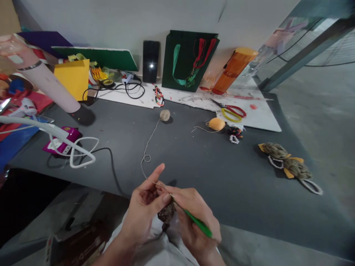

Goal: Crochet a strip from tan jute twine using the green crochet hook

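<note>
My right hand [195,218] is shut around a green-handled crochet hook [197,221], whose thin metal tip reaches across to my left hand [144,212]. That left hand pinches a dark brown crocheted piece [166,213], which hangs below my fingers, and its raised forefinger carries a pale twine [148,147]. The twine runs away over the grey table top [177,173], with a loose loop in it, to a small beige ball of twine [165,115] lying farther out.
Beyond the ball lie an orange sponge [215,124], red-and-yellow-handled scissors [230,112] and beaded pieces [234,135]. Two twine-wrapped pieces with pearl strings [285,164] lie at the right. A white cable [69,147] and pink plug socket [63,140] sit at the left, with a pink tube [41,74] above them.
</note>
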`<state>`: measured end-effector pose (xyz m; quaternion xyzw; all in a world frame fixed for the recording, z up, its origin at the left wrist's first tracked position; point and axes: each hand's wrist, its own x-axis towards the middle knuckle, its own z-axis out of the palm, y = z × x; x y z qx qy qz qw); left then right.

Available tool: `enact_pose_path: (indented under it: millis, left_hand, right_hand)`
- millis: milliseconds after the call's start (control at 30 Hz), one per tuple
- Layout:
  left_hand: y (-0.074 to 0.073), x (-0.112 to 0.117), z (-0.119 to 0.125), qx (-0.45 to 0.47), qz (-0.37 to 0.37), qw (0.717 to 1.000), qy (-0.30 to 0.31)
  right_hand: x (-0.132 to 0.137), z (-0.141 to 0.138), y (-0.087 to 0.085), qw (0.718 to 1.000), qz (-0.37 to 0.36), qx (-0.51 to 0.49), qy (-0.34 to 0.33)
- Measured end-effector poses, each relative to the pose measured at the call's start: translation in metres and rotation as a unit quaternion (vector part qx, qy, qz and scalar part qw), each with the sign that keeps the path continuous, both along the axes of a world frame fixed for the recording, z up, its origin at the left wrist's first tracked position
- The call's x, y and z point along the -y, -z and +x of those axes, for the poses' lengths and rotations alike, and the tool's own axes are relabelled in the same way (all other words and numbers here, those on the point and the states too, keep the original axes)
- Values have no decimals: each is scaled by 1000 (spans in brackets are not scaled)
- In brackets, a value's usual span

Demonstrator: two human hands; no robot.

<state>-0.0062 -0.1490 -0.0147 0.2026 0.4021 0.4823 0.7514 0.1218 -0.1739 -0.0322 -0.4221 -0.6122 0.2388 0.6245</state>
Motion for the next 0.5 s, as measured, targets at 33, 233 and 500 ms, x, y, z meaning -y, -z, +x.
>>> enact_pose_path:
  millis: [33, 233, 500]
  left_hand:
    - [0, 0, 0, 9, -10, 1000, 1]
    - [2, -4, -8, 60, -51, 995, 55]
    - [3, -6, -16, 98, -55, 982, 151]
  right_hand:
    - [0, 0, 0, 1000, 14, 23, 6]
    - [9, -2, 2, 993, -82, -71, 41]
    - [10, -1, -3, 919, -246, -307, -17]
